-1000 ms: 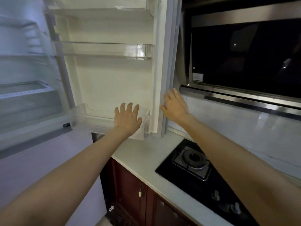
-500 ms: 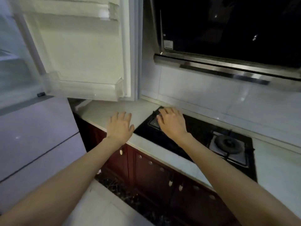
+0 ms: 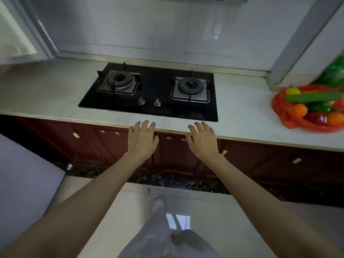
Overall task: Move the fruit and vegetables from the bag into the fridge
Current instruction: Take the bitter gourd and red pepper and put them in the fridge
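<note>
While both arms reach forward over the near edge of the tabletop [image 3: 55,94], the left hand [image 3: 143,140] and the right hand [image 3: 202,141] hover with fingers spread and straight, holding nothing. Task items lie at the far right: an orange-red bag [image 3: 290,118] rests on the tabletop, mouth agape, with a long green cucumber [image 3: 314,96] across the top, an orange fruit [image 3: 300,110], a yellow piece [image 3: 292,91] and a dark red piece [image 3: 317,118] among its contents. Behind it stands a green item [image 3: 333,73], cut by the frame edge. Between hands and bag sits a black two-burner hob [image 3: 150,92]. At far left, part of the open fridge door [image 3: 16,41] shows; no shelf interior is visible.

Likely hazards, as judged: the bag is limp and lies close to the tabletop's near edge, so a pull on one side could spill round fruit onto the floor [image 3: 214,211]. The cucumber, resting loose on top, may slide off first. A carry across the hob could snag its pan supports.

No brand, label or legible writing appears.
</note>
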